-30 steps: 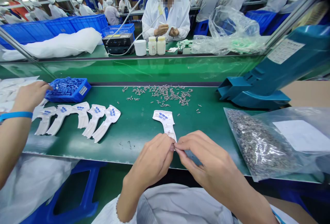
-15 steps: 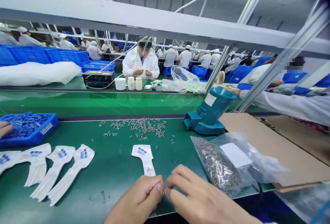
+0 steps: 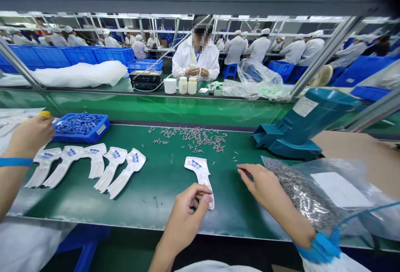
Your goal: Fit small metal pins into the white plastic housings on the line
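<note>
The left hand (image 3: 187,213) is half curled at the near edge of the bench, its fingertips (image 3: 207,198) against the stem of a white card (image 3: 200,171); whether they pinch the stem or only rest on it cannot be told from this view. The right hand (image 3: 261,182) is open and empty, its fingers reaching left above the green mat (image 3: 162,199), just beside a plastic bag (image 3: 325,192) of small metal parts; a blue cuff (image 3: 318,247) sits at the right wrist.

The card lies flat on the mat near the middle of the bench, its broad, blue-marked head to the far side and its stem toward the person; a hold low on the stem looks sound, since it would steady the card and leave the blue marks uncovered.

Loose metal parts (image 3: 190,138) lie scattered beyond the card, a few straying right toward a teal machine (image 3: 290,134). To the left lies a row of like cards (image 3: 93,167); beyond them, a blue tray (image 3: 81,128) is heaped with small blue pieces. A neighbour's hand (image 3: 31,136), with a blue wristband (image 3: 15,162), is just beside the tray; across the bench, a co-worker (image 3: 195,61) in white sits behind white bottles (image 3: 187,85).
</note>
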Tool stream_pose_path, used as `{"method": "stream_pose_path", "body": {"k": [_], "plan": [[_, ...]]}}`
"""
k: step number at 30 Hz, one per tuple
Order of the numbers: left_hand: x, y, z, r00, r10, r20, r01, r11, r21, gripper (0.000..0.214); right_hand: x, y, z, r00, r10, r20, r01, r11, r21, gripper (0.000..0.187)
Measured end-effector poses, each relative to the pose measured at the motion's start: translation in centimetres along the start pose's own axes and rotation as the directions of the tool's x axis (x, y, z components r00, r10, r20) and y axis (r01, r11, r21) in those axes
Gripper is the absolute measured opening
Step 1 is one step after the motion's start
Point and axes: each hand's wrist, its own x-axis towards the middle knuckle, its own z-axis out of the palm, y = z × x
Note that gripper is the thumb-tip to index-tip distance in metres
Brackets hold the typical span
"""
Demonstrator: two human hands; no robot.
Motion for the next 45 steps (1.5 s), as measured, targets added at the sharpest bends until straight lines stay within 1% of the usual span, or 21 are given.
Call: {"method": "stream_pose_path", "body": {"k": [1, 3, 5, 7, 9, 11, 13, 15, 17, 18, 20, 22, 24, 27, 30, 33, 36, 38, 41, 43, 45], "plan": [[-0.2, -0.3, 0.1, 1.0, -0.013, -0.02, 0.014, 1.0, 0.005, 0.023, 0.0, 0.4, 0.9, 0.999, 0.015, 0.028, -0.015, 1.0, -0.004, 0.029], [-0.6, -0.7, 0.2, 0.999, -0.009, -0.053, 0.009, 1.0, 0.014, 0.02, -0.2, 0.6, 1.4, 0.998, 0.024, 0.059, -0.024, 1.0, -0.001, 0.03], [-0.8, -0.7, 0.2, 0.997, 0.031, -0.073, -0.03, 0.999, 0.02, 0.017, -0.8, -0.2, 0.6, 0.999, 0.036, 0.033, -0.038, 0.999, 0.039, 0.03], [-0.9, -0.7, 0.1, 0.994, 0.074, -0.083, -0.072, 0.997, 0.025, 0.016, -1.5, -1.9, -0.9, 0.999, 0.041, 0.03, -0.046, 0.986, 0.162, 0.029], [-0.9, -0.5, 0.2, 0.992, 0.096, -0.082, -0.093, 0.995, 0.044, 0.015, -2.3, -4.2, -2.3, 0.994, -0.007, 0.109, -0.033, 0.934, 0.357, 0.025], [-0.9, -0.3, 0.4, 0.991, 0.104, -0.078, -0.097, 0.991, 0.094, 0.014, -2.9, -6.5, -2.9, 0.98, -0.078, 0.183, -0.029, 0.853, 0.522, 0.021], [-0.9, 0.0, 0.7, 0.99, 0.105, -0.096, -0.088, 0.983, 0.161, 0.013, -3.3, -8.1, -2.8, 0.974, -0.101, 0.203, -0.048, 0.784, 0.619, 0.019], [-0.9, 0.2, 1.1, 0.984, 0.106, -0.14, -0.072, 0.97, 0.23, 0.013, -3.3, -8.9, -2.1, 0.976, -0.066, 0.207, -0.092, 0.736, 0.67, 0.018], [-0.9, 0.4, 1.3, 0.974, 0.148, -0.174, -0.085, 0.942, 0.324, 0.011, -3.1, -9.0, -1.5, 0.972, -0.01, 0.235, -0.165, 0.684, 0.711, 0.017], [-0.8, 0.4, 1.4, 0.965, 0.193, -0.177, -0.114, 0.918, 0.381, 0.009, -2.9, -9.0, -1.2, 0.964, 0.021, 0.264, -0.214, 0.645, 0.734, 0.016], [-0.7, 0.3, 1.6, 0.938, 0.307, -0.158, -0.192, 0.844, 0.501, 0.008, -2.6, -8.8, -0.9, 0.938, 0.067, 0.34, -0.321, 0.539, 0.779, 0.015], [-0.6, 0.1, 1.7, 0.904, 0.404, -0.138, -0.253, 0.767, 0.589, 0.008, -2.3, -8.6, -0.9, 0.905, 0.082, 0.416, -0.409, 0.431, 0.805, 0.017], [-0.6, -0.3, 1.8, 0.876, 0.463, -0.135, -0.275, 0.711, 0.647, 0.005, -2.1, -8.3, -1.0, 0.883, 0.067, 0.464, -0.457, 0.35, 0.818, 0.021], [-0.7, -0.6, 2.0, 0.841, 0.524, -0.135, -0.3, 0.659, 0.69, 0.001, -1.9, -7.7, -1.1, 0.859, 0.011, 0.512, -0.498, 0.247, 0.831, 0.025], [-0.9, -0.7, 2.1, 0.803, 0.582, -0.128, -0.335, 0.618, 0.711, 0.004, -1.8, -7.1, -0.9, 0.838, -0.051, 0.543, -0.524, 0.2, 0.828, 0.027], [-1.0, -0.7, 2.2, 0.778, 0.619, -0.106, -0.353, 0.571, 0.741, 0.006, -1.8, -6.8, -0.6, 0.832, -0.062, 0.551, -0.528, 0.214, 0.821, 0.029], [-1.1, -0.9, 2.4, 0.78, 0.62, -0.083, -0.35, 0.542, 0.764, 0.009, -1.8, -7.0, -0.5, 0.833, -0.048, 0.551, -0.518, 0.282, 0.808, 0.028], [-1.1, -1.1, 2.6, 0.787, 0.609, -0.096, -0.332, 0.549, 0.767, 0.009, -1.7, -7.1, -0.8, 0.837, -0.053, 0.544, -0.487, 0.381, 0.786, 0.026], [-0.9, -1.5, 2.7, 0.811, 0.572, -0.124, -0.285, 0.571, 0.77, 0.004, -1.2, -7.0, -1.4, 0.863, -0.074, 0.5, -0.362, 0.599, 0.714, 0.024], [-0.7, -1.9, 2.5, 0.841, 0.527, -0.122, -0.244, 0.571, 0.784, 0.029, -0.6, -6.6, -1.7, 0.891, -0.089, 0.445, -0.239, 0.74, 0.628, 0.024], [-0.5, -2.2, 2.3, 0.879, 0.465, -0.11, -0.196, 0.561, 0.804, 0.054, 0.2, -6.3, -1.7, 0.907, -0.129, 0.4, -0.125, 0.825, 0.55, 0.024]]}}
